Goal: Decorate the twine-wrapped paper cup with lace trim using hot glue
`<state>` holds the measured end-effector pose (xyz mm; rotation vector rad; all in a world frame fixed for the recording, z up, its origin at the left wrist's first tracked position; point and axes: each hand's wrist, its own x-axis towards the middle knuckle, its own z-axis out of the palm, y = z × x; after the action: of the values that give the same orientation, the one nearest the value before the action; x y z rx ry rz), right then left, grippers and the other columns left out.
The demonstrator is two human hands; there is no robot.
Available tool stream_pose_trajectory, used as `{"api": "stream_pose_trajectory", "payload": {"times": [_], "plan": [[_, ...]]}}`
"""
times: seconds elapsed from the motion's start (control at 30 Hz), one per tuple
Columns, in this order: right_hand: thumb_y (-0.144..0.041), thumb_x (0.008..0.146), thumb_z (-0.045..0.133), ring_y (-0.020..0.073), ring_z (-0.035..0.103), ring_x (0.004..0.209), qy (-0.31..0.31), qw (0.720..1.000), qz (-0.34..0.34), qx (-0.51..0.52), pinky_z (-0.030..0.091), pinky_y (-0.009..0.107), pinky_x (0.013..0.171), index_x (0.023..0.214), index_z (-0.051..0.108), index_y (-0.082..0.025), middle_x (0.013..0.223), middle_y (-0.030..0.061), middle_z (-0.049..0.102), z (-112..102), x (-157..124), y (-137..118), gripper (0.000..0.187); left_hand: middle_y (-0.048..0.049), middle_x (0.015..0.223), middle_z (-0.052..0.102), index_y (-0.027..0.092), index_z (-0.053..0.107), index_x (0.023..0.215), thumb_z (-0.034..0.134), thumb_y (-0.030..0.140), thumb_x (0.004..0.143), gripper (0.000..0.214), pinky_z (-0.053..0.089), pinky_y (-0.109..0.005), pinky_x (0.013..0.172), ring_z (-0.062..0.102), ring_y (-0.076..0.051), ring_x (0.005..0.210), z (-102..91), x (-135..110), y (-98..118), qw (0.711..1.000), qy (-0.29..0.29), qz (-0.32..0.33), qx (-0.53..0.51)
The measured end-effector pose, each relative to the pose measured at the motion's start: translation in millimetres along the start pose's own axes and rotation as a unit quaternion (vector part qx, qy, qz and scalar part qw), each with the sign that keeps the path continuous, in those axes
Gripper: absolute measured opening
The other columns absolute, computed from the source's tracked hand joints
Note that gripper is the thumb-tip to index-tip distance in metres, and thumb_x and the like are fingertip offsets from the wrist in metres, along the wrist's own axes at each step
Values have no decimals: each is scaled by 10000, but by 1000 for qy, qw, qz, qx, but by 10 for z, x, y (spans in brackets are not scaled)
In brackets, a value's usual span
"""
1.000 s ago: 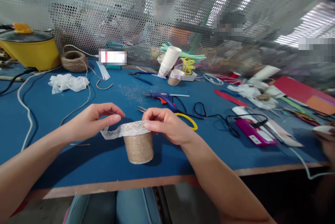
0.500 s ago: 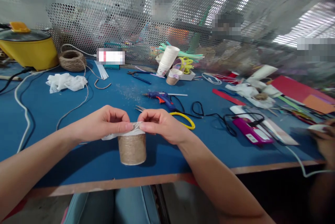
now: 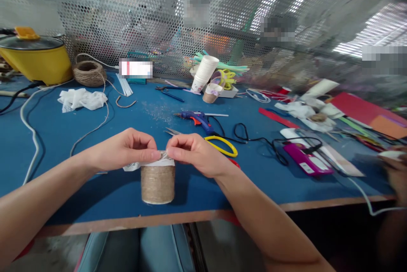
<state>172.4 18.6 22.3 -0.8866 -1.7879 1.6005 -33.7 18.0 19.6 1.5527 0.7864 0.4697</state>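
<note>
A cup wrapped in brown twine [image 3: 158, 183] stands upside down near the front edge of the blue table [image 3: 63, 136]. A strip of white lace [image 3: 140, 164] runs round its top rim, with a loose end hanging to the left. My left hand [image 3: 125, 150] pinches the lace at the cup's top left. My right hand [image 3: 195, 152] pinches it at the top right. The fingertips of both hands almost meet above the cup.
Behind my hands lie scissors with yellow handles [image 3: 219, 145], a blue glue gun [image 3: 197, 118] with a black cord, and a pink device [image 3: 305, 159]. Farther back are a twine ball [image 3: 89, 72], a yellow pot [image 3: 36, 57], white cloth [image 3: 82, 99], stacked paper cups [image 3: 204, 73]. Another person's hand [image 3: 396, 166] is at the right edge.
My hands have come together over the cup, pressing the lace round its rim. The loose lace end on the left has grown shorter, and the cup now stands more upright.
</note>
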Motion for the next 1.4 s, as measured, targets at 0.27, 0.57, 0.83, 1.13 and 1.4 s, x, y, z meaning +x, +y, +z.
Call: {"api": "stream_pose_trajectory", "payload": {"times": [0.27, 0.57, 0.83, 1.13, 1.4], "plan": [[-359, 669, 725, 50, 366, 477, 66, 989, 34, 126, 247, 200, 457, 627, 557, -155, 573, -52, 484, -112, 38, 72, 267, -63, 921, 663, 151, 623, 969, 637, 581, 722, 496, 452, -293, 775, 582, -185, 859, -172, -17, -23, 985, 147, 86, -24], [-395, 630, 711, 96, 397, 470, 164, 961, 55, 217, 363, 240, 486, 571, 473, -198, 504, -51, 440, -254, 83, 81, 315, -57, 951, 680, 151, 604, 959, 732, 475, 670, 452, 451, -354, 872, 605, -204, 919, -205, 29, -165, 998, 16, 49, -28], [-389, 621, 698, 123, 469, 538, 155, 955, 38, 251, 409, 273, 560, 630, 490, -212, 577, -39, 468, -261, 51, 49, 273, -28, 788, 697, 132, 627, 740, 736, 301, 706, 204, 468, -296, 783, 609, -134, 742, -38, 44, -185, 992, 5, 31, -124], [-434, 600, 682, 110, 327, 477, 83, 972, -22, 219, 311, 266, 487, 510, 342, -209, 539, -36, 354, -176, 26, 37, 417, 8, 684, 661, 143, 627, 715, 718, 294, 712, 177, 464, -271, 713, 567, -117, 650, -17, 66, -228, 997, -9, 23, -77], [-417, 678, 680, 116, 376, 515, 19, 970, -58, 234, 332, 266, 529, 523, 398, -198, 535, -38, 366, -135, 27, 98, 389, -13, 769, 666, 133, 638, 789, 666, 288, 747, 163, 454, -297, 783, 579, -143, 729, 4, 75, -289, 998, -17, 33, -48]]}}
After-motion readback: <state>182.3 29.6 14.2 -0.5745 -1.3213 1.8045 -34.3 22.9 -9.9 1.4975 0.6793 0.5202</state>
